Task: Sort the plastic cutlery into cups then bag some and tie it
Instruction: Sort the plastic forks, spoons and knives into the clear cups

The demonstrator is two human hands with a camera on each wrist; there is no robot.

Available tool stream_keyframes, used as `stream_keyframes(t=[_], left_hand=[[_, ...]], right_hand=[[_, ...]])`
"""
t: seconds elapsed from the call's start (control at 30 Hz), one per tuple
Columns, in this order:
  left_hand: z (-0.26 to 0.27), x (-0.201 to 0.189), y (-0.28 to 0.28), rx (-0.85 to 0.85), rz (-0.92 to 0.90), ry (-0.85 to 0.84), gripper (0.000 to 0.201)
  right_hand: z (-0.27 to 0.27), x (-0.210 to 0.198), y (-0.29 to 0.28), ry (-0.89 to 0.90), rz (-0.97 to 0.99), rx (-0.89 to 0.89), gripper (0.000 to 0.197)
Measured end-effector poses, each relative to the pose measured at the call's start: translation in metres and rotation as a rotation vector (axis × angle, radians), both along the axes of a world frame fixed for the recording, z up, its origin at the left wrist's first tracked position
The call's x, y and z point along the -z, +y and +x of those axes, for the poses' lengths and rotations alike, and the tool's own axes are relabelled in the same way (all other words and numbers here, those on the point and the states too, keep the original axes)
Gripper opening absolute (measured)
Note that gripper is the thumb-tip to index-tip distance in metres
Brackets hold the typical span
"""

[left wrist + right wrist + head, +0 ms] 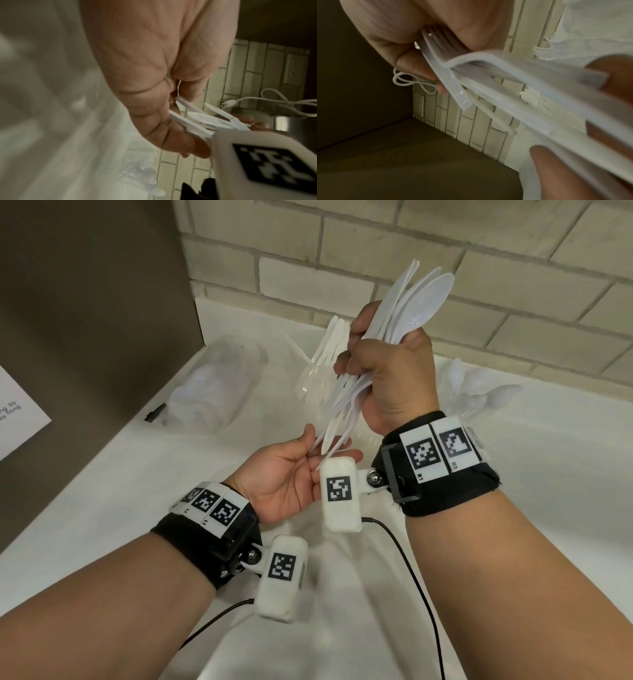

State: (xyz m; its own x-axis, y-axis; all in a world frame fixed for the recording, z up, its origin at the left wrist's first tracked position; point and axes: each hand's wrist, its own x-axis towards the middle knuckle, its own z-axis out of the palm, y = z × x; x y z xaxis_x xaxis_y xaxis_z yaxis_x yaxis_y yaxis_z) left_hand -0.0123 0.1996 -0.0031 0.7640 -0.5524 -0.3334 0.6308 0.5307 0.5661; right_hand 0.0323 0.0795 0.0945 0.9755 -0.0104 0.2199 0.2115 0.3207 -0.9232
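A pale brick wall (359, 244) backs a white-covered table (342, 594). Above it the right hand (394, 364) is clamped in a fist round a bundle of white plastic cutlery (407, 302), spoon bowls up, handles fanning down. The left hand (284, 470) is below, its fingers (308, 440) loosely open and touching the handle tips. A clear cup (318, 378) of forks stands behind, another cup (479, 392) of spoons to the right. To do this well, square the handles against the left palm, then draw out one type at a time while the fist keeps the rest from sliding.
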Motion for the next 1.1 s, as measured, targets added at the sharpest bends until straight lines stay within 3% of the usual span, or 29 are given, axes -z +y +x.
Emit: stream_keyframes(t=[0.33,0.53,0.67,0.87,1.1], left_hand=[[0.002,-0.010,-0.005,-0.079,-0.120,0.074,0.046],[0.007,-0.021,0.001,-0.068,-0.122,0.040,0.051],[0.011,-0.028,0.002,-0.055,-0.105,-0.008,0.056],[0.014,-0.030,0.003,-0.064,-0.096,-0.046,0.060],[0.019,-0.025,0.008,0.062,-0.014,-0.046,0.071]], right_hand=[[-0.006,0.003,0.005,0.004,-0.003,-0.041,0.038],[-0.008,0.012,0.008,-0.097,-0.046,0.003,0.041],[-0.005,0.018,0.009,-0.053,-0.089,-0.016,0.044],[-0.001,0.027,0.003,0.008,-0.227,-0.081,0.067],[0.000,0.031,-0.005,0.028,-0.204,-0.239,0.052]])
